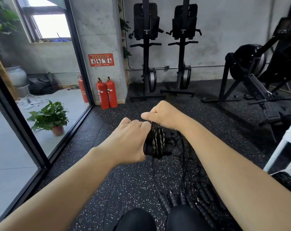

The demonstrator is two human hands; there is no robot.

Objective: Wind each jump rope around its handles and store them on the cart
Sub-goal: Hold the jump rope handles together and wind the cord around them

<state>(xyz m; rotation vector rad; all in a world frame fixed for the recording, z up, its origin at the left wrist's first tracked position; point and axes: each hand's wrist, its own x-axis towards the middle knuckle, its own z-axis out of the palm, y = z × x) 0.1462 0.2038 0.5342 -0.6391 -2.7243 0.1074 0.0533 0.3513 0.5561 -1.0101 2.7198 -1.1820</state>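
- Head view: both bare forearms reach forward over the speckled floor, and the hands meet at the centre.
- The left hand, back upward, curls its fingers round the black handles of the jump rope, holding it up off the floor.
- The right hand, just above, is clenched on the cord at the top of the coils, thumb pointing left.
- More ropes lie near the knees, and the white cart stands at the right edge.
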